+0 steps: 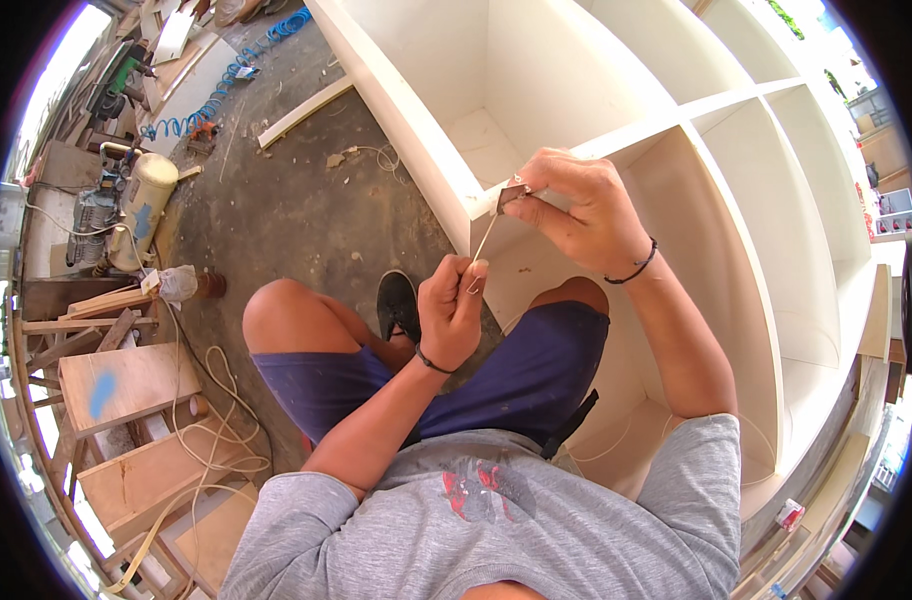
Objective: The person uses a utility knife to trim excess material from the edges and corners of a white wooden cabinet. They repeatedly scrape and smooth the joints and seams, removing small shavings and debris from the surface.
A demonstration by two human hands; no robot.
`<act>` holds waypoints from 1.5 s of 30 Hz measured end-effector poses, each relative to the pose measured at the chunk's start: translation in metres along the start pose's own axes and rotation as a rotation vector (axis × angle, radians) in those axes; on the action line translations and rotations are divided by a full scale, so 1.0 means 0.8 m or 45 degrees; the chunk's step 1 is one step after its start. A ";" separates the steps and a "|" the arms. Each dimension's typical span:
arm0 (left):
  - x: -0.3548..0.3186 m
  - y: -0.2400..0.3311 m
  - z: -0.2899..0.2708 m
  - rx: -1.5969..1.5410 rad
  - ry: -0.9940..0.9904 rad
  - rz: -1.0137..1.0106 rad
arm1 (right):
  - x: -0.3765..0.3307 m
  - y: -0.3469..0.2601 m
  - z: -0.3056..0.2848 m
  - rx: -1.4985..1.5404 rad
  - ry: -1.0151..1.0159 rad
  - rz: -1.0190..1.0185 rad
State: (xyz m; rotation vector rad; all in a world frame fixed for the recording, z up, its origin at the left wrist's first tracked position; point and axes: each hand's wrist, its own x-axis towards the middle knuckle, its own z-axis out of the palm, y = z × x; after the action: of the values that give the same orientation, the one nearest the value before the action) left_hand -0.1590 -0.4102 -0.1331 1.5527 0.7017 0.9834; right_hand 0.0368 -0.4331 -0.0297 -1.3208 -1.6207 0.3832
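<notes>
Between my two hands stretches a thin white strip [486,236]. My left hand [450,312] is closed, pinching the strip's lower end between thumb and fingers. Higher up and to the right, my right hand [582,208] pinches a small dark flat blade [513,196] between thumb and fingers. The blade meets the strip's upper end beside the front corner of a white cabinet [446,165]. Whether the strip is still joined to the cabinet edge, I cannot tell.
The cabinet's open compartments fill the right side. At the left stand a cream air compressor [148,205] and stacked wooden boards [131,385]. A blue coiled hose [216,95] and a white wooden strip [306,112] lie on the concrete floor [286,215].
</notes>
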 end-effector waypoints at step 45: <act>-0.031 0.001 -0.119 0.332 0.048 -0.235 | -0.050 0.018 -0.022 1.077 0.412 0.162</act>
State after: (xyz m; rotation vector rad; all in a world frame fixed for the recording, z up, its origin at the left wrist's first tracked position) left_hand -0.2544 -0.3858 -0.1340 1.6618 1.0133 0.8085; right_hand 0.0571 -0.4686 -0.0507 -0.7729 -0.9257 0.7822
